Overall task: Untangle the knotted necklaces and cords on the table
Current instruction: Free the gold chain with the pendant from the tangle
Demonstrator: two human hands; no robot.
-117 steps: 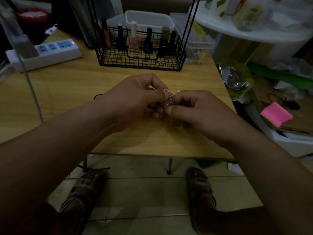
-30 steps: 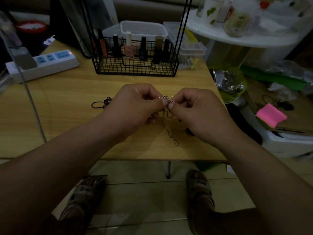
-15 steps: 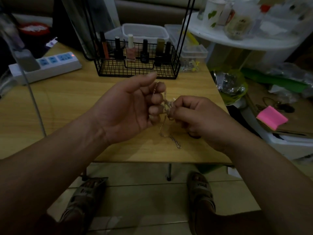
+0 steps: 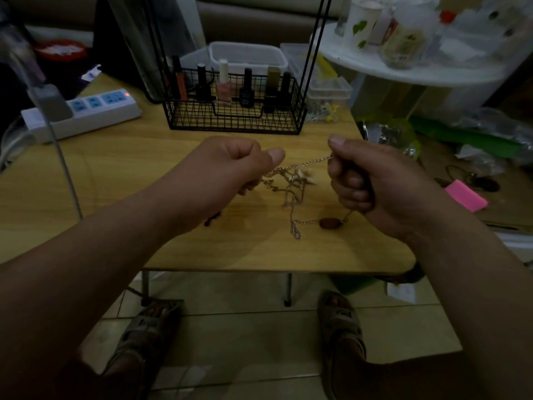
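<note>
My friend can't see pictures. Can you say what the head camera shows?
Two hands, left hand and right hand, pull a tangled gold chain apart above a wooden table. A brown bead on the chain lies on the table, and a black wire basket of nail polish bottles stands behind.

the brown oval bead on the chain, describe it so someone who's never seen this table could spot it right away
Start at the wooden table and find the right hand near its right edge. Just below and left of that fist, the brown oval bead lies on the tabletop, threaded on the thin chain that hangs from the hands. It is the only smooth, dark, solid lump there; everything around it is fine pale links.
</note>
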